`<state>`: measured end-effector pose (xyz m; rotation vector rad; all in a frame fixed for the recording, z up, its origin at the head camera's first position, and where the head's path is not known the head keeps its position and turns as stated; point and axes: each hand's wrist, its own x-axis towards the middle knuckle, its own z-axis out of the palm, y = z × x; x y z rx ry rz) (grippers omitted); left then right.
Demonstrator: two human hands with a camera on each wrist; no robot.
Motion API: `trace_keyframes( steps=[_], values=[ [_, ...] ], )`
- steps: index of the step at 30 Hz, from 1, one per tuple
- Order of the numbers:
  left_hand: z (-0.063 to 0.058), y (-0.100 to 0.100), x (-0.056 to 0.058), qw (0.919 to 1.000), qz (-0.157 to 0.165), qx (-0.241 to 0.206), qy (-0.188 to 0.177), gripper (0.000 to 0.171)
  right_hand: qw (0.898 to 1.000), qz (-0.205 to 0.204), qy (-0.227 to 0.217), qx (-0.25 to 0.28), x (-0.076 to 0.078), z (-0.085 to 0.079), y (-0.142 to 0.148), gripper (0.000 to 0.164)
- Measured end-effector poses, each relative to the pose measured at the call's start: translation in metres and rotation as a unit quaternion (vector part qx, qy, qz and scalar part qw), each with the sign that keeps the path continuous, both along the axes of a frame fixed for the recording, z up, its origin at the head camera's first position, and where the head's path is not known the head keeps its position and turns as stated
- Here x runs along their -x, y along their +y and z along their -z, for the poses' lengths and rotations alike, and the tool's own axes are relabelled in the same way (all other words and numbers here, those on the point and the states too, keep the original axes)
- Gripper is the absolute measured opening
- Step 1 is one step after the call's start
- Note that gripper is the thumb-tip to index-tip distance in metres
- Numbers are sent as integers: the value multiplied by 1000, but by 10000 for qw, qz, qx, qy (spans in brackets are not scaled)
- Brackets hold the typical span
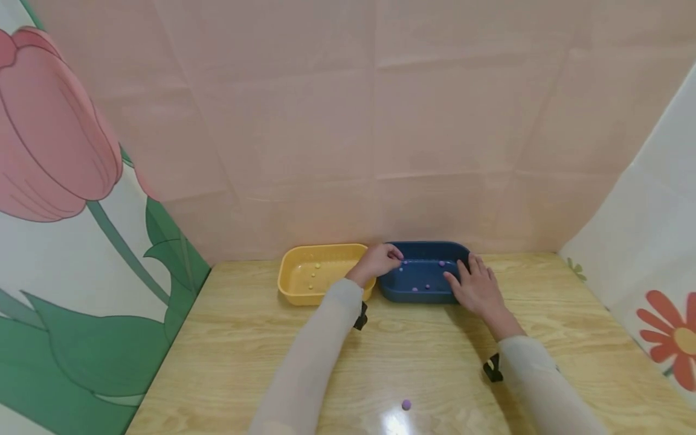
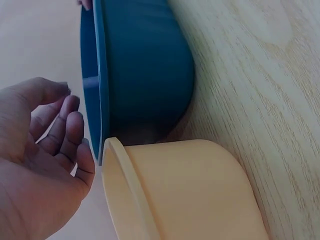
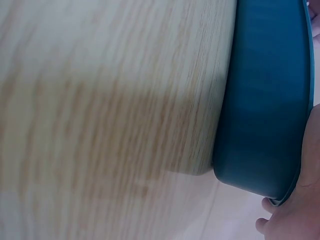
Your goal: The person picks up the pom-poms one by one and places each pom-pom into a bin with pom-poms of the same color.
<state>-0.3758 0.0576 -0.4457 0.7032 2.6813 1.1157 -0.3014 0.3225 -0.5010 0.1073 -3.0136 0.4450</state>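
Observation:
A blue tray (image 1: pixel 418 296) stands against the back wall with several small purple balls (image 1: pixel 441 263) in it. Over its left rim is my left hand (image 1: pixel 376 263), its fingers bent and thumb tip close to the index fingertip. Whether a tiny ball sits between those tips is too small to tell. My right hand (image 1: pixel 478 290) grips the tray's right end, thumb on the inside and some fingers round the far corner. In the right wrist view that hand (image 3: pixel 295 215) overlaps the rim. A yellow tray (image 1: pixel 302 299) with a few small yellow balls (image 1: pixel 318 266) stands at the left.
One purple ball (image 1: pixel 406 405) lies on the wooden table (image 1: pixel 424 344) near the front. A pinkish cloth wall (image 1: pixel 375 151) rises right behind the trays. Printed cloths hang at both sides. The yellow tray's right end meets the blue tray's left end.

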Motion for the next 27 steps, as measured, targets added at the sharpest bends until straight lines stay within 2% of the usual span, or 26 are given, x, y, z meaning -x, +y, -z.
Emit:
trace_keyframes(
  steps=[4, 9, 16, 22, 27],
  values=[
    [-1, -1, 0, 10000, 5, 29, 42, 25, 10000, -24, 27, -14, 0, 0, -1, 81],
    [-2, -5, 0, 9999, 23, 53, 156, 22, 10000, -28, 44, -13, -2, -2, -1, 81],
    [-4, -12, -4, 9995, 225, 22, 198, 20, 10000, -53, -8, 12, -2, -1, -1, 82],
    [-14, -18, -17, 9975, 674, 152, 172, 17, 10000, -63, 5, -23, -2, -1, -2, 82],
    [-19, -22, -30, 9922, 1091, 441, 412, 18, 10000, -79, 27, -11, -3, -3, -1, 79]
  ],
)
